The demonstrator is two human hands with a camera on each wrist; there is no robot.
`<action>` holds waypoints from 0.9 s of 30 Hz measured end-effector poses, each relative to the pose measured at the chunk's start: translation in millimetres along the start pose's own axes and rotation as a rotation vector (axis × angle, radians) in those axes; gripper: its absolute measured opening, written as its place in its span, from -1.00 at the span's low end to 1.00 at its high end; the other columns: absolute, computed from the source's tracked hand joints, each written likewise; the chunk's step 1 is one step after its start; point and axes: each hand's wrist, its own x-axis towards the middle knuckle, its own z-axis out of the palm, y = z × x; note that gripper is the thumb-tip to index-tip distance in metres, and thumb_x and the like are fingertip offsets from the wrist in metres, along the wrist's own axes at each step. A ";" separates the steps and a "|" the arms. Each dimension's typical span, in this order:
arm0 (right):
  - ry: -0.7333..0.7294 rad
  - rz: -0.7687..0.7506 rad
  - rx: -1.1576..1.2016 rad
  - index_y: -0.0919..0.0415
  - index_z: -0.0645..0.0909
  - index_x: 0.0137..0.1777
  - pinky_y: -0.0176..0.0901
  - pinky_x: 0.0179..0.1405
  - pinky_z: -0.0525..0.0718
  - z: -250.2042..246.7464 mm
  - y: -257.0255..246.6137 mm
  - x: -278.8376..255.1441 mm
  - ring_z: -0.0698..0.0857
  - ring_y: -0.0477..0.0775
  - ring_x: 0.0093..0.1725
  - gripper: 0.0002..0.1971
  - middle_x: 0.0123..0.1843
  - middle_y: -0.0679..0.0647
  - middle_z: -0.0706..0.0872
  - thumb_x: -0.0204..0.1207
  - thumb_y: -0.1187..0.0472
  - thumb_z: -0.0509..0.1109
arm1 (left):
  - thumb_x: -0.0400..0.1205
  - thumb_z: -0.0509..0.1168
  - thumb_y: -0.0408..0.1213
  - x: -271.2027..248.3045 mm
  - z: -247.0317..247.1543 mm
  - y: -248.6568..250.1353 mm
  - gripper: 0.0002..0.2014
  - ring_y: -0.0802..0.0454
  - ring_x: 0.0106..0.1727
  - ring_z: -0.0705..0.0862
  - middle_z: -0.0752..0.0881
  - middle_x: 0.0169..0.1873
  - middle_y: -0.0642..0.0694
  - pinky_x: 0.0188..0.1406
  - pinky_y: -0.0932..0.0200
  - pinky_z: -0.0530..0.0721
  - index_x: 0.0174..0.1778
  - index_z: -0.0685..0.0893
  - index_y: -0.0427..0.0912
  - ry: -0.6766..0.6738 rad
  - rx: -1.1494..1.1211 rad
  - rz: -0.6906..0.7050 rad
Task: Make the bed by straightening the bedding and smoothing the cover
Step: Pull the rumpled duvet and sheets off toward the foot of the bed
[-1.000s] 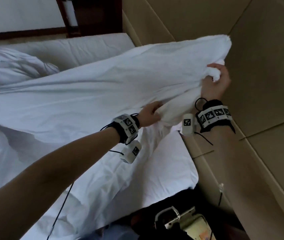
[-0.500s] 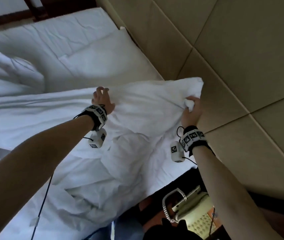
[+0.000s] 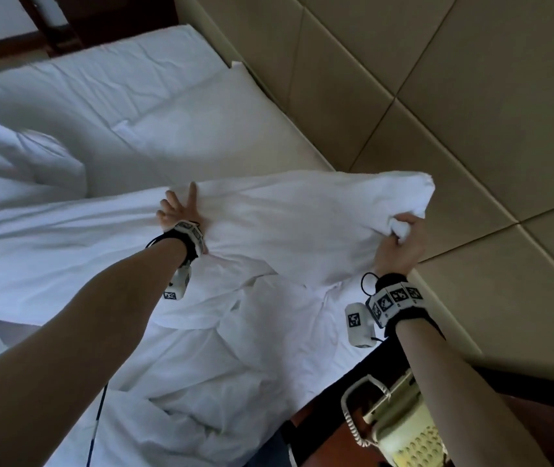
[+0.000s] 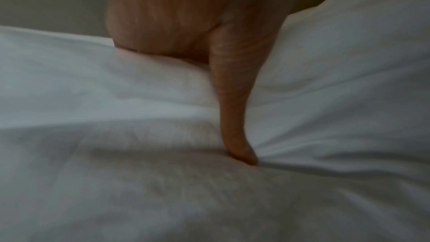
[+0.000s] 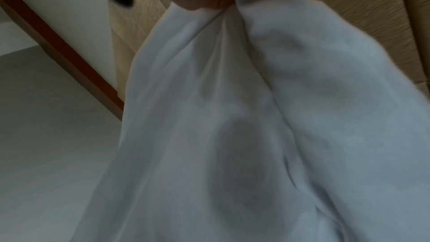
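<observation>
A white duvet [image 3: 285,217] lies rumpled across the bed. My left hand [image 3: 177,210] lies flat on its top edge with fingers spread, and in the left wrist view the thumb [image 4: 235,117] presses into the duvet [image 4: 325,135]. My right hand [image 3: 398,244] grips a bunched corner of the duvet near the headboard and holds it a little above the mattress. In the right wrist view the duvet [image 5: 256,117] hangs down from that fist. A white pillow [image 3: 208,126] lies beyond, against the headboard.
The padded beige headboard [image 3: 437,96] runs along the right. A cream corded telephone [image 3: 400,423] sits on a dark bedside table at the lower right. More bunched duvet is piled at the far left [image 3: 16,156]. A dark wooden frame [image 3: 66,25] stands at the back.
The duvet corner has come down from high in the air toward the mattress. My left hand let go of the fold, moved left along the top edge and now lies flat.
</observation>
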 end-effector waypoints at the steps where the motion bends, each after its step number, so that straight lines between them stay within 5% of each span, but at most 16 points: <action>1: 0.015 -0.004 -0.008 0.41 0.62 -0.01 -0.65 0.10 0.44 -2.8 -0.6 -1.3 0.61 -0.03 0.03 -0.68 -0.01 0.13 0.69 0.30 0.55 0.15 | 0.12 0.70 -0.07 2.0 -0.2 2.8 0.37 -0.33 0.54 0.22 -0.03 0.57 -0.36 0.43 -0.16 0.39 0.62 -0.20 0.19 -0.003 -0.015 -0.008; 4: -0.003 -0.017 -0.022 0.43 0.61 -0.02 -0.43 0.14 0.53 -12.2 -3.8 -10.8 0.60 -0.04 0.01 -0.69 -0.04 0.11 0.67 0.30 0.56 0.14 | 0.51 0.44 -0.15 -4.3 5.7 4.9 -0.39 -0.34 0.42 0.40 0.22 0.46 -0.35 0.29 -0.08 0.53 0.47 0.42 -0.12 -0.005 -0.057 0.024; 6: -0.038 -0.002 -0.030 0.41 0.60 0.02 -0.47 0.14 0.52 -18.1 -6.7 -17.9 0.60 -0.05 0.04 -0.68 -0.02 0.05 0.65 0.33 0.58 0.14 | 0.66 0.23 -0.24 -11.4 14.3 7.7 -0.61 -0.34 0.43 0.43 0.28 0.49 -0.38 0.31 -0.10 0.52 0.40 0.52 -0.26 0.000 -0.081 0.056; 10: -0.026 0.029 -0.053 0.40 0.58 0.09 -0.78 0.05 0.36 -31.3 -4.1 -20.8 0.59 -0.08 0.07 -0.67 0.08 0.16 0.69 0.38 0.60 0.16 | 0.68 0.16 -0.32 -23.6 2.8 19.0 -0.76 -0.33 0.33 0.47 0.26 0.44 -0.31 0.22 -0.17 0.60 0.25 0.54 -0.24 0.216 -0.362 -0.003; 14: 0.003 0.071 -0.043 0.36 0.54 0.12 -0.60 0.19 0.45 -50.6 3.8 -10.4 0.57 -0.06 0.11 -0.63 0.07 0.07 0.64 0.35 0.61 0.16 | 0.63 0.14 -0.45 -26.1 -41.6 29.1 -0.64 -0.28 0.27 0.55 0.38 0.38 -0.27 0.31 0.00 0.57 0.35 0.53 -0.23 0.361 -0.774 0.020; 17: 0.041 0.040 -0.051 0.38 0.52 0.13 -0.59 0.28 0.41 -69.2 4.7 4.3 0.50 -0.23 0.10 -0.60 0.00 -0.17 0.54 0.31 0.63 0.15 | 0.60 0.15 -0.45 -28.2 -86.3 59.6 -0.73 -0.03 0.01 0.52 0.44 0.17 -0.18 0.13 0.11 0.58 0.19 0.57 -0.19 0.476 -0.905 0.126; 20: 0.096 0.047 -0.078 0.53 0.50 0.16 -0.80 0.22 0.24 -91.8 5.5 23.6 0.47 -0.16 0.15 -0.63 0.08 0.01 0.51 0.34 0.65 0.17 | 0.64 0.18 -0.30 -32.8 -132.2 111.1 -0.96 0.01 -0.13 0.44 0.41 -0.09 -0.07 -0.16 0.17 0.42 -0.12 0.44 -0.15 0.479 -1.156 0.159; 23: 0.154 0.110 -0.106 0.49 0.50 0.20 -0.82 0.15 0.25 -113.1 14.9 40.3 0.54 0.05 0.20 -0.62 0.15 0.20 0.57 0.37 0.63 0.18 | 0.59 0.21 -0.43 -41.8 -162.2 168.5 -0.90 -0.12 -0.05 0.49 0.51 -0.06 -0.25 -0.04 0.06 0.47 -0.02 0.54 -0.33 0.413 -1.267 0.283; 25: 0.182 0.181 -0.145 0.41 0.51 0.19 -0.72 0.10 0.32 -126.4 28.1 48.7 0.59 0.15 0.21 -0.63 0.18 0.25 0.61 0.37 0.59 0.20 | 0.54 0.21 -0.56 -48.1 -169.7 209.2 -0.78 -0.13 0.03 0.48 0.52 0.14 -0.34 0.13 0.05 0.50 0.06 0.62 -0.32 0.359 -1.213 0.371; 27: 0.182 0.219 -0.204 0.37 0.53 0.15 -0.52 0.12 0.36 -138.9 40.9 51.8 0.61 0.19 0.19 -0.63 0.16 0.24 0.63 0.35 0.59 0.22 | 0.57 0.19 -0.49 -52.5 -176.8 245.9 -0.90 0.00 -0.09 0.43 0.50 -0.02 -0.22 -0.05 0.23 0.46 -0.14 0.53 -0.21 0.292 -1.284 0.418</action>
